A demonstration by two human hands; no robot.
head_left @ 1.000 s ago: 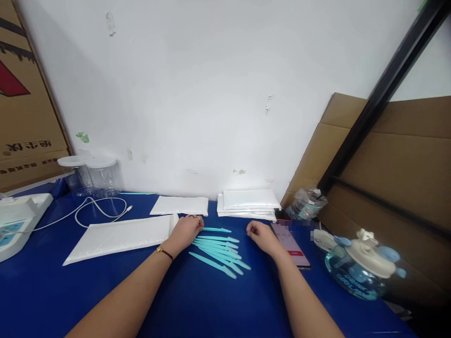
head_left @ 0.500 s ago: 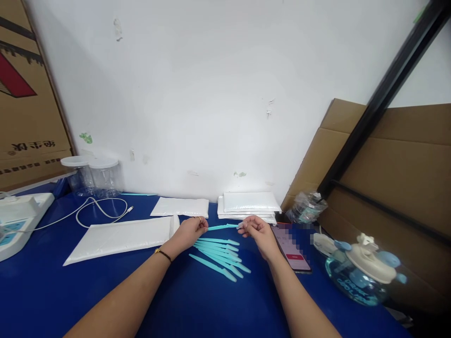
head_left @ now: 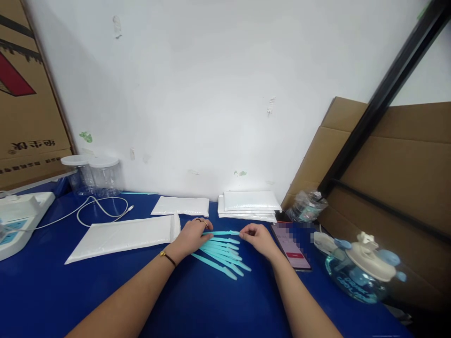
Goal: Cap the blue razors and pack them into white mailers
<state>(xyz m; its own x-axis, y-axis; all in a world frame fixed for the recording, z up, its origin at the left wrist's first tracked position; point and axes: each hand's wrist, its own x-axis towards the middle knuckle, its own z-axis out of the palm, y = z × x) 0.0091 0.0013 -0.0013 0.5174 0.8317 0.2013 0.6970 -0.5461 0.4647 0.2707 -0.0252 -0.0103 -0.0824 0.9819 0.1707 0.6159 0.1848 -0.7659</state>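
A thin teal eyebrow razor [head_left: 225, 232] lies level between my two hands, at the top of a fan of similar razors [head_left: 220, 257] on the blue table. My left hand [head_left: 195, 236] is closed on its handle end, partly covering the left ends of the fanned razors. With thumb and finger, my right hand [head_left: 259, 238] pinches the other end, near the blade tip. The fingers hide that tip.
White padded mailers lie left [head_left: 127, 238], behind [head_left: 181, 205] and in a stack [head_left: 248, 202]. A phone [head_left: 291, 249] and a blue water bottle [head_left: 362, 272] are on the right. Plastic jars [head_left: 105, 176], a white cable [head_left: 102, 201] and a power strip [head_left: 24, 220] are on the left.
Both hands have come down slightly with the razor, nearer the fan. The left hand shifted right, over the handle ends. A pale piece at the right fingertips no longer shows.
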